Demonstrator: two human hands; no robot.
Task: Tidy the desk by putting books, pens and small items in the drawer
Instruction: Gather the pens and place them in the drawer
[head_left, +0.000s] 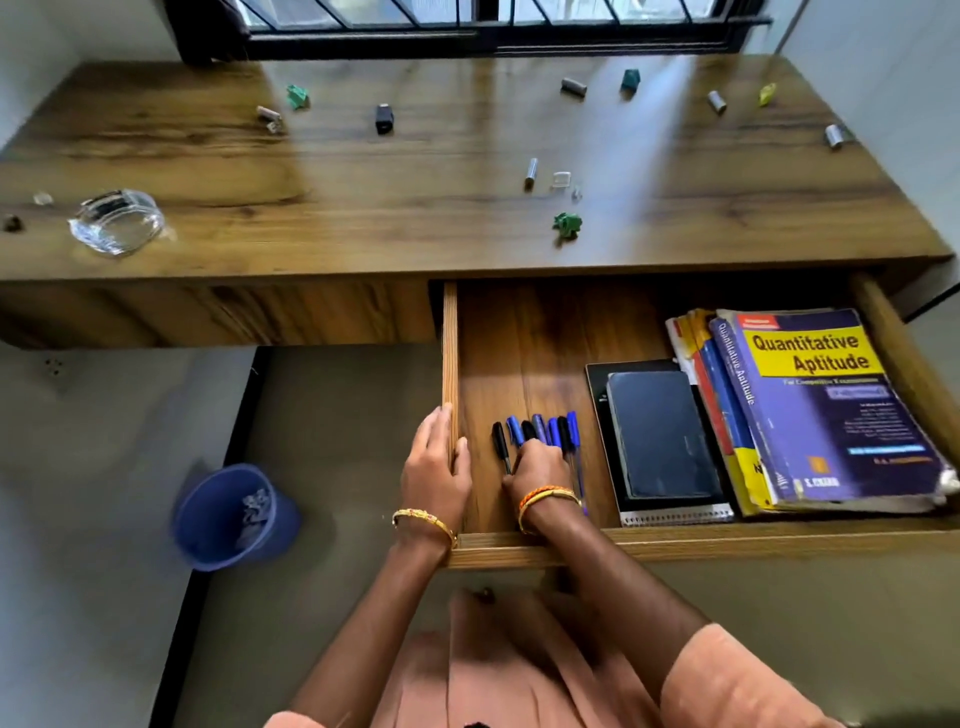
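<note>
The left hand (434, 462) grips the left wall of the open wooden drawer (450, 364), the right hand (537, 465) curls onto the row of blue and black pens (540, 434) beside stacked books (815, 410), below the wooden desk (363, 171) strewn with small items (567, 226).

The right hand (537, 467) covers the lower barrels of the pens (540, 431), so its grip cannot be read. The top book (826, 405) hides the covers of the books beneath it, and its small print is illegible. The bin (236, 514) is blurred. Small items (567, 226) on the desk (363, 171) are too small to identify.
</note>
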